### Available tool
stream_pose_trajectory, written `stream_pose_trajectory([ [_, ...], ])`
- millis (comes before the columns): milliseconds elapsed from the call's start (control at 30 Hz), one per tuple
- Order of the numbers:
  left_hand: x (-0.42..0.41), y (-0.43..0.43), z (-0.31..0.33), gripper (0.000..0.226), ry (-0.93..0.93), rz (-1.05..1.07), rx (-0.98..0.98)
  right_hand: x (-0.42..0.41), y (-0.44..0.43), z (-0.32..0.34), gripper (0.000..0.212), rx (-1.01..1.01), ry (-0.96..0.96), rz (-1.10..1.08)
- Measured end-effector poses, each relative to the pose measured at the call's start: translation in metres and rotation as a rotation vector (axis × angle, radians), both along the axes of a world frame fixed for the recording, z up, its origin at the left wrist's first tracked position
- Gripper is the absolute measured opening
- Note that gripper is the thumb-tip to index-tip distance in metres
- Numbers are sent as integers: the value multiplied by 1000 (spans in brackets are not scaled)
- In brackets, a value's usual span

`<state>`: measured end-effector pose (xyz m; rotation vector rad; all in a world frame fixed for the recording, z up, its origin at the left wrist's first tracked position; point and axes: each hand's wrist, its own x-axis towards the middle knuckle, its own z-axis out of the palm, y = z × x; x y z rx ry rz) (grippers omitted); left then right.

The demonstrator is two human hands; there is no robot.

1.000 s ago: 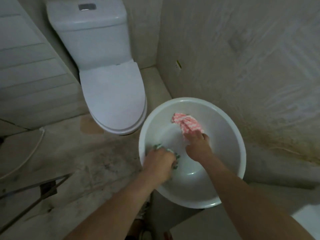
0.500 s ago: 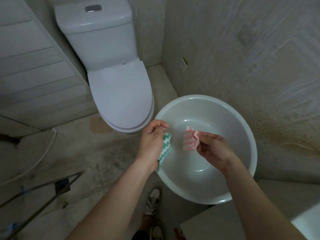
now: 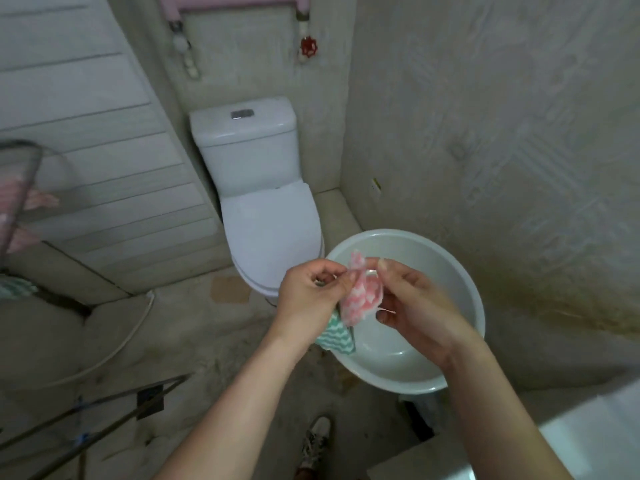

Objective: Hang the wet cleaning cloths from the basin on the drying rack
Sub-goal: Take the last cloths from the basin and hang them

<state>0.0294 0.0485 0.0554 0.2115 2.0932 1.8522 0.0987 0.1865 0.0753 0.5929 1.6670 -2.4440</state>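
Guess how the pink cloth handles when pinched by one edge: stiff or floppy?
Probably floppy: the pink cloth crumples and droops between the left hand and right hand. Likely light, since fingertip pinches carry it. Possibly dripping, as it hangs over the basin.

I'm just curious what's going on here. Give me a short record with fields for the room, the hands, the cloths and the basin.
room: bathroom with a toilet
left hand: holds the green cloth, also pinches the pink cloth
right hand: pinches the pink cloth
basin: white, no cloths left inside
drying rack: far left, blurred
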Motion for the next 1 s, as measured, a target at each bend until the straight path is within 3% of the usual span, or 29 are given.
stream_pose_trajectory([
  [100,18,-19,20,10,70,115,13,10,-18,25,21,123,91,16],
  [233,24,-49,37,15,151,334,53,16,-24,39,19,217,87,-122],
  [333,39,-81,60,15,218,361,27,26,-31,42,22,592,89,-119],
  [433,56,-95,83,16,222,262,90,32,-41,53,44,1116,125,146],
  [467,66,-106,92,16,234,250,81,36,-54,63,48,1178,179,261],
  [533,73,-110,99,15,234,202,58,39,-69,82,43,985,259,403],
  [600,81,-122,105,14,239,199,44,42,-94,98,35,520,303,497],
  [667,91,-138,111,13,264,238,44,41,-119,100,23,260,285,448],
  [767,100,-166,117,11,310,297,27,39,-150,103,9,260,275,343],
  [867,113,-204,122,11,301,388,37,40,-188,112,18,188,260,456],
  [1000,129,-228,127,13,276,471,98,47,-220,109,8,174,308,672],
])
